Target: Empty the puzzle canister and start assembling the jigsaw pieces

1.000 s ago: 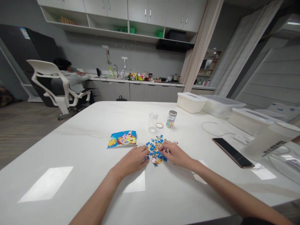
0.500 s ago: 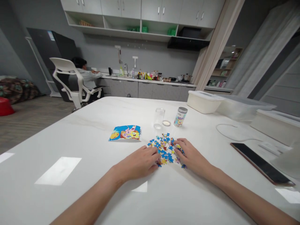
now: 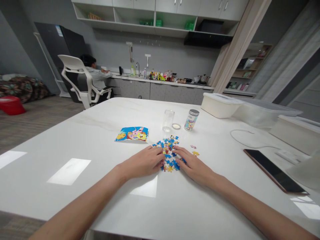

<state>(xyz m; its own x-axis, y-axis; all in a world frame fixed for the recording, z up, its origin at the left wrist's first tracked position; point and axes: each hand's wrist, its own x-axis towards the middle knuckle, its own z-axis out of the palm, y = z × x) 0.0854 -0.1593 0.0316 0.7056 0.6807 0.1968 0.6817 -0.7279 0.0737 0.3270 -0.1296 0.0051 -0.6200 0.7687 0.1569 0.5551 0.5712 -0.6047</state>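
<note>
Puzzle pieces heaped between flat, spread left hand and right hand, picture card left of heap, behind it — empty clear jar, lidded jar.

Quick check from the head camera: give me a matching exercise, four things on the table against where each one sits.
Things:
1. puzzle pieces
2. picture card
3. phone
4. empty glass jar

Places:
A. far right of the table, lying flat near a white cable
B. between the left hand and the right hand
C. beyond the pieces, beside a small loose lid
D. left of the pieces, flat on the table

Pairs: 1-B, 2-D, 3-A, 4-C
</note>
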